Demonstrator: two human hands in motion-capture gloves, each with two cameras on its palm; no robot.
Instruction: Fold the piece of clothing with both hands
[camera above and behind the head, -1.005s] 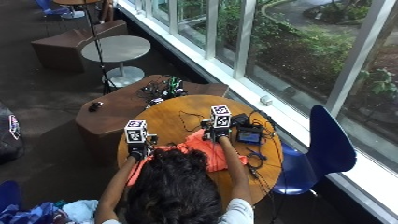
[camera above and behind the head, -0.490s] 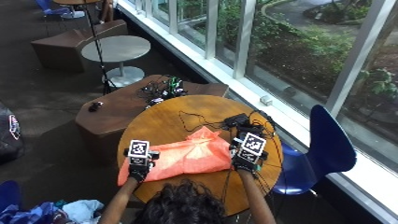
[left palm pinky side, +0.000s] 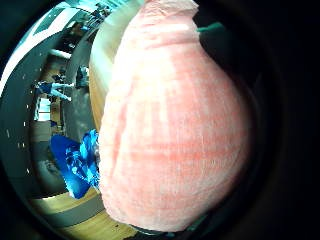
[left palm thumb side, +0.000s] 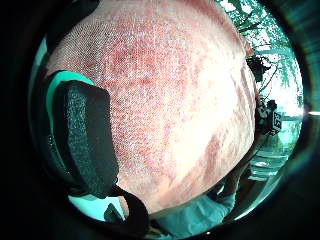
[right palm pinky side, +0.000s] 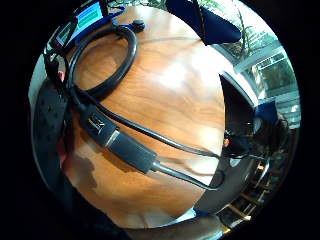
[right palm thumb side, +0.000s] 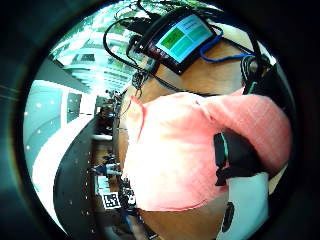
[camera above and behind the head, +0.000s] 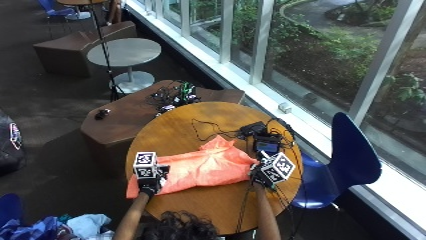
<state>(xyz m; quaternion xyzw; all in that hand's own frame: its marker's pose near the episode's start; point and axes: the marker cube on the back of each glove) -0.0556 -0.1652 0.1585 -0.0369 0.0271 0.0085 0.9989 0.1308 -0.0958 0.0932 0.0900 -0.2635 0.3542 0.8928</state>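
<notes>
Both hands (camera above and behind the head: 150, 184) (camera above and behind the head: 261, 176) grip the orange garment (camera above and behind the head: 203, 167); the right palm view shows cables (right palm pinky side: 125, 145).

Round wooden table (camera above and behind the head: 180, 130) bears an orange garment (camera above and behind the head: 200, 167) (plus cables (camera above and behind the head: 206, 131), a small screen (camera above and behind the head: 267, 146)).

I see an orange garment (camera above and behind the head: 203, 167) spread on a round wooden table (camera above and behind the head: 180, 127), my left hand (camera above and behind the head: 149, 186) at one end and right hand (camera above and behind the head: 261, 176) at the other.

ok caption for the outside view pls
Seated person's left hand and right hand hold an orange garment spread across a round wooden table.
</notes>
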